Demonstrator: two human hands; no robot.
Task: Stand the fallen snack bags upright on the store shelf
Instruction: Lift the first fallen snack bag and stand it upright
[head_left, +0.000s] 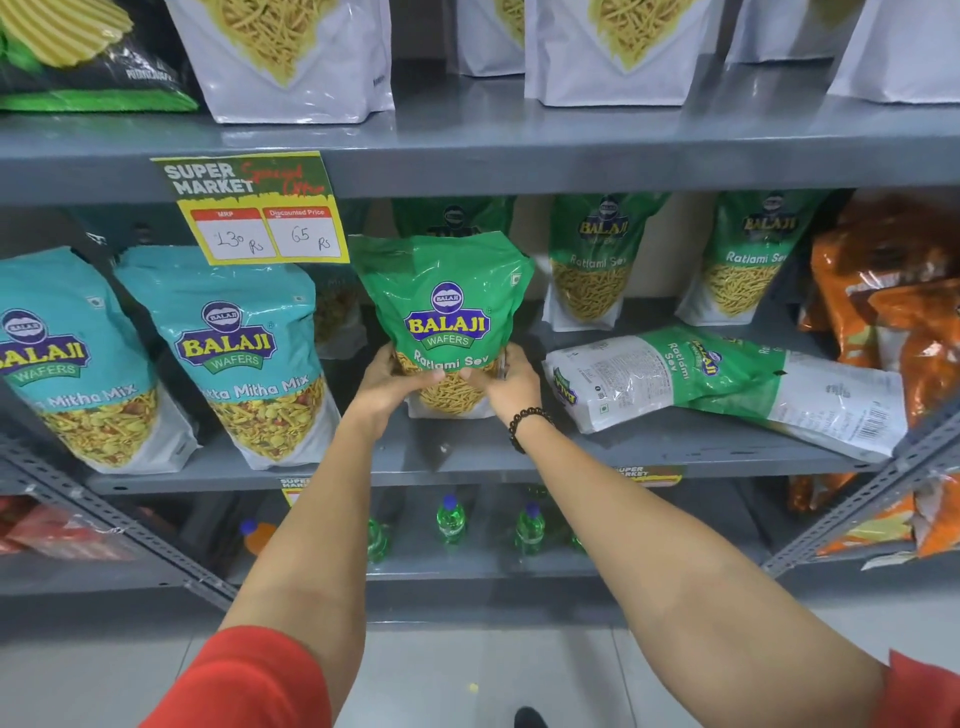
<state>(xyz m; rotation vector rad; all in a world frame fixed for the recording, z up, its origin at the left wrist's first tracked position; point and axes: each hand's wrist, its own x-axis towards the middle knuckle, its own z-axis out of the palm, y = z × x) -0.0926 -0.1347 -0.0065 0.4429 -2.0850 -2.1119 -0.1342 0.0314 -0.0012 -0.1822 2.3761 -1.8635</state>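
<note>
So, far left, two teal Balaji Wafers bags (244, 358) stand upright on the middle shelf (467, 457); the leftmost is cut off by the frame edge, print reads "Mitha Mix". Above them a yellow price tag (254, 208) hangs off the upper shelf lip: "SUPER MARKET", MRP 130 Rs, Discounted Price 65 Rs; its red script is hard to read. Centre: green Ratlami Sev bag (447, 301), Balaji Wafers logo, upright near the shelf's front edge, its lower part hidden by both hands. Left hand (389, 379) grips the bag's lower left, fingers wrapped across the front. Right hand (506, 382), black bead bracelet (524, 426) at the wrist, clamps the lower right side. Another green bag behind is mostly hidden. Right of that, two more Ratlami Sev bags (592, 260) stand at the back. In front, a fallen Ratlami Sev bag (727, 379) lies flat, back panel up, small print unreadable. Far right, orange bags (893, 301), label illegible, partly cropped.
</note>
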